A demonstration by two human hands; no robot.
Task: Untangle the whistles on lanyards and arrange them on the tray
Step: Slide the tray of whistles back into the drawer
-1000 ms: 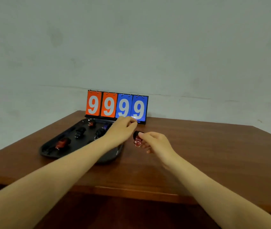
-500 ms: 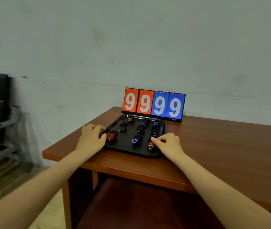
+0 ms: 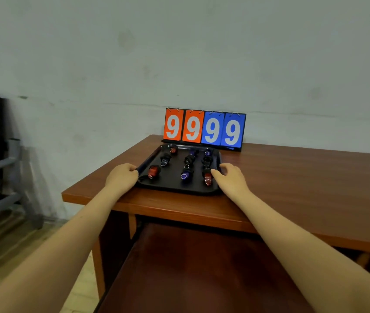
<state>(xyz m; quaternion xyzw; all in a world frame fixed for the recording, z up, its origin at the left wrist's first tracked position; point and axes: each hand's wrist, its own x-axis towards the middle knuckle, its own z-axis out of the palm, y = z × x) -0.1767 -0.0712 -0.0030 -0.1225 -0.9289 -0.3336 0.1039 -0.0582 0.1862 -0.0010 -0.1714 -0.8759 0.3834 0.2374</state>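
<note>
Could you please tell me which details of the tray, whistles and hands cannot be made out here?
Head view only:
- Black plastic tray: left rim under left hand, right rim under right hand; grips unclear.
- Red whistle: partly behind right fingers.
- Black lanyards: too small to judge tangling.
- Forearms: cut off below.

Dim, even light; soft overall, with wide-angle stretching at the edges

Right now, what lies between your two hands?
In the head view, the black tray with the whistles in rows lies between the left hand and right hand, which hold its sides.
</note>
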